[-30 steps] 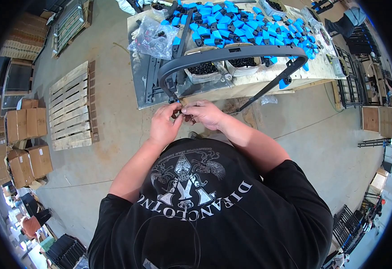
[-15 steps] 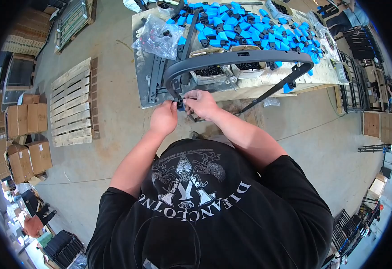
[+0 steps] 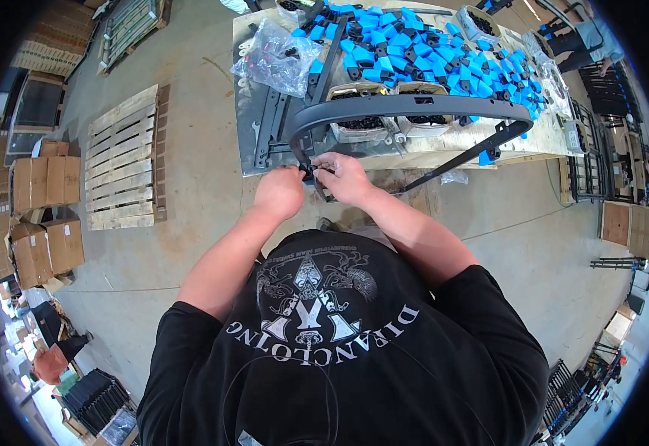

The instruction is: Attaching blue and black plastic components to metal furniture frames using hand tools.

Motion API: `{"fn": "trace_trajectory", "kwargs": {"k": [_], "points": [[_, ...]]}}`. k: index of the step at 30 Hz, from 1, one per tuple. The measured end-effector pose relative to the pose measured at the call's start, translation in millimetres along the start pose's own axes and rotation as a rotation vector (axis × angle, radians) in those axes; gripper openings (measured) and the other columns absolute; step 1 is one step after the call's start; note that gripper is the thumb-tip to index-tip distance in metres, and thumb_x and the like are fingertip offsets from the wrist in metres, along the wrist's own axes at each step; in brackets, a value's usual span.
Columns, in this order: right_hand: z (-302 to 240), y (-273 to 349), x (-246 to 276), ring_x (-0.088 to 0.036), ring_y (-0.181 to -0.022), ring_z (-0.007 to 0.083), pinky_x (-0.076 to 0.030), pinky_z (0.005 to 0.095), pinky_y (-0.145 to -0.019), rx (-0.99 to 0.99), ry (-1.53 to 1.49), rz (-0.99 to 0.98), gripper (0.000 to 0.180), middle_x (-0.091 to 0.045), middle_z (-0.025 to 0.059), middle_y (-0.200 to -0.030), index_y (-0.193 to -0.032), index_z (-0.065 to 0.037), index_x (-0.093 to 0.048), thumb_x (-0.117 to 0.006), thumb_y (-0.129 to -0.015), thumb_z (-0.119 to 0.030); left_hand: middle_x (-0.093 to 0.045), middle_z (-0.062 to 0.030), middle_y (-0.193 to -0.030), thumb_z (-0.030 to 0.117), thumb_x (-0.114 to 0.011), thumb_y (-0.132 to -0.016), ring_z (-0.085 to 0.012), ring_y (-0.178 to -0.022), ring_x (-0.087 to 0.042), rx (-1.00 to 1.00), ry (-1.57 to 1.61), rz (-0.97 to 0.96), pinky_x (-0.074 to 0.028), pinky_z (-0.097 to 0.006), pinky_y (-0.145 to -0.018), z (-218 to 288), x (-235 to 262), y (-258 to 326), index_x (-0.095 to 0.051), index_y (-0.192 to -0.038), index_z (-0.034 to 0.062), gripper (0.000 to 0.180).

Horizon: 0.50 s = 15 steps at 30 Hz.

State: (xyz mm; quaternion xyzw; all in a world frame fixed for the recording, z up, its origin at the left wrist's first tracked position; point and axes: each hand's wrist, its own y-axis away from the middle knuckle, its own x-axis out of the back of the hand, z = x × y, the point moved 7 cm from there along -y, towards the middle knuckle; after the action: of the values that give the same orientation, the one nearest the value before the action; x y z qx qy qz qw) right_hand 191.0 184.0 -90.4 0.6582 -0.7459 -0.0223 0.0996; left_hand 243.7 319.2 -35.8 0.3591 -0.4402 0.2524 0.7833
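From my remote post I have the left hand [image 3: 280,195] and right hand [image 3: 348,180] between 11 and 12 o'clock, fingertips of both pinching a small black fitting [image 3: 308,173] at the near-left end of a dark grey curved metal frame [image 3: 391,108], whose arch runs round to 2 o'clock. Fitting's detail too small for me to read; I'd judge a loosened pinch could drop it floorward, and a tilt of the frame could knock the parts tubs [image 3: 354,137] at 12–1 o'clock on the bench [image 3: 551,143].
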Motion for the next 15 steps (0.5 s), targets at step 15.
{"fn": "trace_trajectory", "kwargs": {"k": [15], "points": [[15,-2,-6,-0.064,-0.073,0.0291,-0.052,0.0428,-0.073,-0.058,0.041,0.228,0.038,-0.065,0.0164,-0.079,-0.092,0.003,-0.064,-0.055,-0.1,-0.033,-0.069,-0.0245,-0.102,0.024,-0.048,-0.102,-0.0422,-0.098,-0.065,0.012,-0.022,-0.031,-0.051,-0.05,-0.087,7,6,-2,-0.066,-0.095,-0.002,0.032]]}}
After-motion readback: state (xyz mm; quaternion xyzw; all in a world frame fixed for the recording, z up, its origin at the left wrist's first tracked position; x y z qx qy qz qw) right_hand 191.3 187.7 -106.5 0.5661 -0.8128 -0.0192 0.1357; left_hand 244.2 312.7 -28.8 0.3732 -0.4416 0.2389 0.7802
